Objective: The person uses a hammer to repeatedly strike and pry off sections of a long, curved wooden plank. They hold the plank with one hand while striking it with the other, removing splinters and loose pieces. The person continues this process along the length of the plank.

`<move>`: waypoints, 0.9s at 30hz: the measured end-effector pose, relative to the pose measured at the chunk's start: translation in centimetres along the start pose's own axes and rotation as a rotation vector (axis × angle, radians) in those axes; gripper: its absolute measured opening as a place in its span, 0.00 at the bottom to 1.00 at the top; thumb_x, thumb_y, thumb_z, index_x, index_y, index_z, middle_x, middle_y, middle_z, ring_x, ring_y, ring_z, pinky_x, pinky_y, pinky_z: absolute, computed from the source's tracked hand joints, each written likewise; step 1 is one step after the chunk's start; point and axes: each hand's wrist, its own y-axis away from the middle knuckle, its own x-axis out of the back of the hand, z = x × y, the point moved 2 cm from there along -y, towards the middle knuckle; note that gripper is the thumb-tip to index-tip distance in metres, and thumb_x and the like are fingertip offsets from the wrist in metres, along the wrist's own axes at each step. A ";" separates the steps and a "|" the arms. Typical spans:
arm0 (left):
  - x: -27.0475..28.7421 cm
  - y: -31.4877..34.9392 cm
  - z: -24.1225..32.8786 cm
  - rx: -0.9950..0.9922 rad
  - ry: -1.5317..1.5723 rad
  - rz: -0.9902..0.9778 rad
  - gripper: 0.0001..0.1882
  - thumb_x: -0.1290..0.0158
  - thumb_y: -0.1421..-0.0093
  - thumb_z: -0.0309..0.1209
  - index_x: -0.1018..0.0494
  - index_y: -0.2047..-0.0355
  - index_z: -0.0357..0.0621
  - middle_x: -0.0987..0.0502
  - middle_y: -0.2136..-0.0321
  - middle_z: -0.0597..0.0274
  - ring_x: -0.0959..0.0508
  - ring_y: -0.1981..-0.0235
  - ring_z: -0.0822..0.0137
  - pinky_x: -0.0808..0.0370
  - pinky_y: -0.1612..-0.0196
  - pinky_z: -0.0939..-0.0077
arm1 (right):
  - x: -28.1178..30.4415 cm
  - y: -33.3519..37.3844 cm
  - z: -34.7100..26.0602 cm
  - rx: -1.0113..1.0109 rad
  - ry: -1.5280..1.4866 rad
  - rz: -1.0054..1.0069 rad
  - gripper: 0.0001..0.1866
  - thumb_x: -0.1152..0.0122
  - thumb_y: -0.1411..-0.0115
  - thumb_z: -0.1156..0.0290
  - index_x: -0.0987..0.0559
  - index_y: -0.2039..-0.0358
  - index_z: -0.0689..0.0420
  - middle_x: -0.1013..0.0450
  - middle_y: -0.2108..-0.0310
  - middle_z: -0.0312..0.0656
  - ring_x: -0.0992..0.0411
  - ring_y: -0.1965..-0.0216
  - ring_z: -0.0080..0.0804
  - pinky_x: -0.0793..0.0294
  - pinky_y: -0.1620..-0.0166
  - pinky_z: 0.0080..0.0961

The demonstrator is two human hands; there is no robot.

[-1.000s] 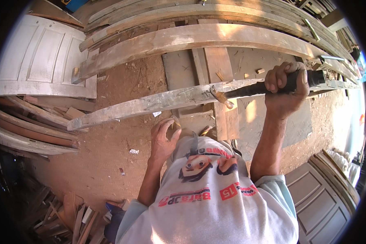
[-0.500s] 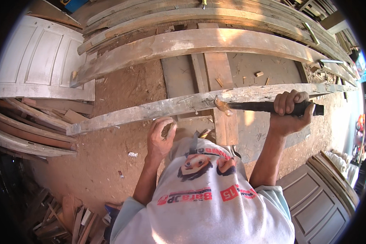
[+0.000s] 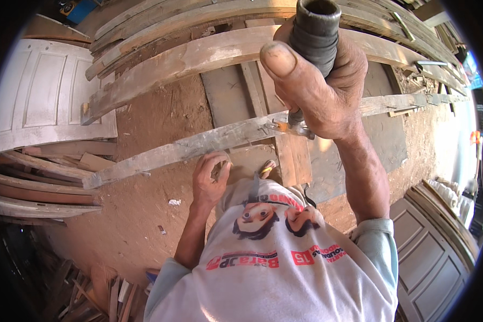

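Note:
My right hand [image 3: 333, 86] is wrapped round the black, tape-bound handle [image 3: 317, 45] of a hammer, its end tilted up toward me. The hammer's metal head [image 3: 300, 130] rests against a long weathered wooden beam [image 3: 198, 140], mostly hidden behind my hand and the handle. Nail-like points stick out along the beam's near edge. Just on the near side of the beam, my left hand [image 3: 211, 174] is curled with thumb and fingertips drawn together. Whatever it may hold is hidden.
A second beam [image 3: 182, 61] lies beyond, with stacked planks [image 3: 161, 24] behind it. A reddish board [image 3: 294, 161] crosses under the near beam. A white panelled door [image 3: 53, 91] and curved timbers [image 3: 43, 185] are at left; a grey door [image 3: 426, 257] lies at lower right.
My right hand has swung the hammer handle up from lying along the beam, coming left and toward the camera. The left hand stays about where it was, still curled.

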 end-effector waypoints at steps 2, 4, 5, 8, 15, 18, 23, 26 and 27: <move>-0.2 0.3 -0.2 0.007 -0.004 -0.011 0.09 0.40 0.41 0.21 0.23 0.60 0.36 0.20 0.60 0.51 0.20 0.57 0.54 0.24 0.52 0.64 | -0.9 -0.8 -0.3 -0.038 0.037 -0.028 0.21 0.26 0.42 0.54 0.21 0.64 0.60 0.25 0.78 0.33 0.29 0.80 0.16 0.29 0.77 0.18; -0.5 0.3 -0.5 0.006 0.010 -0.028 0.08 0.40 0.41 0.21 0.23 0.61 0.35 0.20 0.61 0.51 0.20 0.58 0.54 0.24 0.53 0.63 | -3.4 -2.7 -0.5 0.043 0.117 -0.135 0.24 0.24 0.45 0.50 0.20 0.65 0.58 0.26 0.78 0.32 0.27 0.79 0.17 0.27 0.76 0.19; -0.6 -0.1 -0.3 -0.022 0.022 -0.021 0.08 0.40 0.42 0.21 0.23 0.61 0.35 0.20 0.62 0.52 0.20 0.59 0.54 0.23 0.53 0.64 | -4.0 -3.1 -0.4 0.083 0.109 -0.154 0.26 0.24 0.46 0.50 0.20 0.62 0.60 0.24 0.75 0.38 0.26 0.76 0.24 0.25 0.72 0.24; -0.4 -0.6 0.4 -0.082 0.024 0.015 0.09 0.39 0.43 0.21 0.23 0.61 0.35 0.20 0.62 0.52 0.20 0.59 0.53 0.24 0.54 0.63 | -4.4 -3.5 0.0 0.077 0.107 -0.201 0.27 0.25 0.47 0.50 0.20 0.61 0.61 0.23 0.74 0.41 0.25 0.75 0.28 0.25 0.71 0.26; 1.6 -2.9 0.9 -0.152 -0.205 0.070 0.27 0.29 0.53 0.28 0.25 0.52 0.42 0.23 0.52 0.55 0.25 0.49 0.51 0.28 0.44 0.56 | 11.4 3.5 0.9 -0.019 -0.428 -0.081 0.21 0.42 0.35 0.52 0.30 0.64 0.60 0.35 0.78 0.37 0.34 0.82 0.29 0.32 0.76 0.28; 1.1 -4.0 0.5 -0.085 -0.274 -0.042 0.42 0.27 0.56 0.34 0.32 0.40 0.44 0.28 0.44 0.53 0.31 0.39 0.52 0.38 0.36 0.49 | 9.8 4.1 0.5 -0.007 -0.427 0.044 0.16 0.45 0.32 0.57 0.31 0.67 0.57 0.38 0.81 0.36 0.39 0.84 0.25 0.36 0.78 0.26; -1.9 -5.5 -0.5 -0.042 -0.483 -0.175 0.48 0.26 0.56 0.40 0.36 0.36 0.46 0.29 0.44 0.54 0.33 0.39 0.52 0.47 0.32 0.48 | 6.1 4.1 -0.7 -0.054 -0.291 0.355 0.14 0.48 0.29 0.63 0.32 0.71 0.56 0.41 0.84 0.31 0.45 0.86 0.20 0.40 0.79 0.22; -2.8 -5.5 -1.6 0.004 -0.613 -0.218 0.47 0.27 0.56 0.42 0.35 0.37 0.47 0.27 0.47 0.56 0.31 0.42 0.53 0.45 0.34 0.49 | 10.1 4.5 0.5 -0.088 -0.368 0.499 0.15 0.49 0.30 0.63 0.31 0.73 0.56 0.42 0.84 0.31 0.47 0.87 0.19 0.42 0.80 0.22; -3.0 -5.9 -1.7 0.003 -0.611 -0.209 0.47 0.27 0.56 0.42 0.34 0.37 0.47 0.27 0.47 0.56 0.30 0.43 0.53 0.45 0.35 0.50 | 11.1 4.3 0.2 -0.084 -0.368 0.545 0.15 0.49 0.30 0.64 0.31 0.73 0.55 0.42 0.84 0.31 0.47 0.87 0.19 0.42 0.80 0.22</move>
